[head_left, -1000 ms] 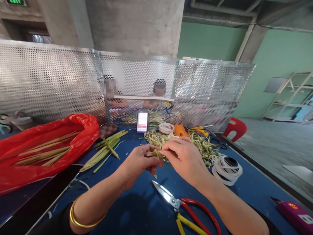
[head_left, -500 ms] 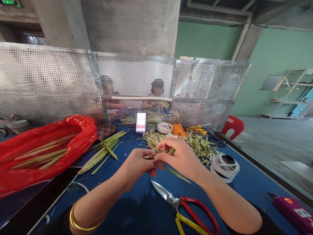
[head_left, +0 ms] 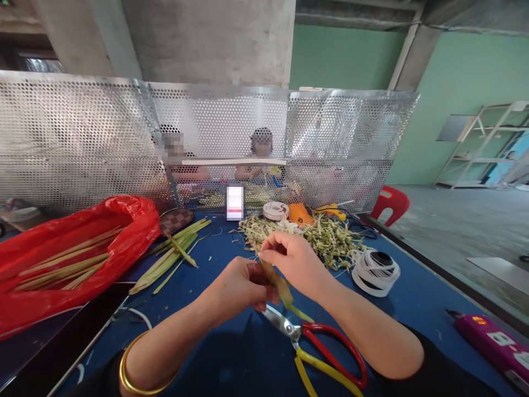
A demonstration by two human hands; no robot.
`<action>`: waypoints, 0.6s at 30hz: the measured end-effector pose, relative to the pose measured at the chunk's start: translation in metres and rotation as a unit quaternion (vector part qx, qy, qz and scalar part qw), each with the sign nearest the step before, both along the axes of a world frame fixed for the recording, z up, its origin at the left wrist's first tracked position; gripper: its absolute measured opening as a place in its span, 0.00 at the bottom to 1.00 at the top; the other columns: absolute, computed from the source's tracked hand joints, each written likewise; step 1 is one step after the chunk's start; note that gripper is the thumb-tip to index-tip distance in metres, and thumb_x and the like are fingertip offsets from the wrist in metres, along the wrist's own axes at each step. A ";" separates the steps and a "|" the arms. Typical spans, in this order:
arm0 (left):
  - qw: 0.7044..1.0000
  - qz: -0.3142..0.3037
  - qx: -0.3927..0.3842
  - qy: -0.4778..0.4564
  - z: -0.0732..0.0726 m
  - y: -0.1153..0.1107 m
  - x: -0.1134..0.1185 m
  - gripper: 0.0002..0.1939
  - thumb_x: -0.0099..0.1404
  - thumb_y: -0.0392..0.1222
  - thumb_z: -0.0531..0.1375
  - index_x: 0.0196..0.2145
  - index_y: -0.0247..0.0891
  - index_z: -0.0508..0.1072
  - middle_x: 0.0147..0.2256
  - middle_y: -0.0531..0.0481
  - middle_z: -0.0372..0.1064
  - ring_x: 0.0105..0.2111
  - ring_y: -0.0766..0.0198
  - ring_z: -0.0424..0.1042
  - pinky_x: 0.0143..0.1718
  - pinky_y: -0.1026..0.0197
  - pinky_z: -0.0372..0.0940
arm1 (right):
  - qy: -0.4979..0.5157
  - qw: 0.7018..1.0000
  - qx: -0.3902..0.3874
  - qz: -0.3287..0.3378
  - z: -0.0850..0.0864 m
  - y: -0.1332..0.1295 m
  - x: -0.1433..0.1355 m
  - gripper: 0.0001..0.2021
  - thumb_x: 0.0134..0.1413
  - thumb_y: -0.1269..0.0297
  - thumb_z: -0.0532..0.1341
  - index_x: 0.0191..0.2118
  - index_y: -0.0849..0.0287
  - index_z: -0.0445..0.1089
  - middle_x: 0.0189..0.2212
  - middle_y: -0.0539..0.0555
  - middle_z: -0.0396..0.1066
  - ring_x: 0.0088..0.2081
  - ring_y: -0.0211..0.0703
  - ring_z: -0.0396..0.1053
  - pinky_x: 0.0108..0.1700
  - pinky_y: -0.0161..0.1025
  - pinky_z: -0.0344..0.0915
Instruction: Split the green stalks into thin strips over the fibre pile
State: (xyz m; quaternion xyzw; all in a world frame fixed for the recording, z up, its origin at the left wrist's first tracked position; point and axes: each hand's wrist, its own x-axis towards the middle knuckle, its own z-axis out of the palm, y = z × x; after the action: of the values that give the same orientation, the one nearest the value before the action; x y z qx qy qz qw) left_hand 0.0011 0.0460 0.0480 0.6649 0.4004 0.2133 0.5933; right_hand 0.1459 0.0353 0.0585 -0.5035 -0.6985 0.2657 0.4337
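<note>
My left hand point(head_left: 246, 284) is closed on a folded yellow-green leaf strip point(head_left: 278, 284), which hangs down to the right toward the scissors. Close above it, my right hand point(head_left: 289, 256) has thumb and forefinger pinched near the strip's upper end; what lies between those fingertips is too small to tell. Scissors point(head_left: 295, 331) with one red and one yellow handle lie on the blue table just below my hands. Behind my right hand is a pile of shredded green plant bits point(head_left: 334, 237).
A red bag point(head_left: 136, 212) of long dry leaves lies left, beside loose green leaves point(head_left: 169, 262). White cord spool point(head_left: 376, 273) and purple device point(head_left: 487, 342) are at the right. A phone point(head_left: 235, 203) stands before a perforated metal screen point(head_left: 231, 121), with two people beyond.
The leaf strip has turned and now points downward from my left hand, more of it showing. My right hand has shifted to its upper end. The view has moved slightly.
</note>
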 end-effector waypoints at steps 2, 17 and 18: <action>1.000 -0.016 -0.009 0.009 -0.002 0.000 0.001 0.03 0.44 0.33 0.62 0.21 0.34 0.77 0.16 0.55 0.67 0.17 0.70 0.63 0.22 0.67 0.59 | 0.073 0.997 -0.024 0.003 -0.002 0.003 0.000 0.04 0.52 0.67 0.58 0.28 0.58 0.65 0.21 0.46 0.63 0.22 0.34 0.61 0.25 0.34 0.58; 0.997 -0.075 -0.013 0.029 -0.009 0.003 -0.003 0.04 0.46 0.36 0.65 0.24 0.35 0.78 0.16 0.56 0.67 0.18 0.69 0.65 0.24 0.67 0.61 | 0.306 0.952 -0.018 -0.026 -0.001 0.007 0.000 0.06 0.55 0.64 0.55 0.30 0.57 0.56 0.22 0.45 0.65 0.18 0.33 0.69 0.22 0.32 0.63; 0.997 -0.074 -0.015 0.031 -0.010 0.004 -0.003 0.05 0.46 0.36 0.65 0.25 0.36 0.78 0.17 0.56 0.68 0.18 0.69 0.65 0.24 0.67 0.62 | 0.306 0.952 -0.002 -0.011 -0.002 0.006 0.000 0.06 0.56 0.64 0.55 0.30 0.56 0.57 0.23 0.45 0.64 0.19 0.33 0.69 0.24 0.32 0.64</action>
State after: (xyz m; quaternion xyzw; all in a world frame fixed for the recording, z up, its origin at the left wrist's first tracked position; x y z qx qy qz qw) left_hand -0.0019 0.0498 0.0377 0.6901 0.3714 0.1417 0.6047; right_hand 0.1455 0.0416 0.0568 -0.4066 -0.5258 0.4038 0.6287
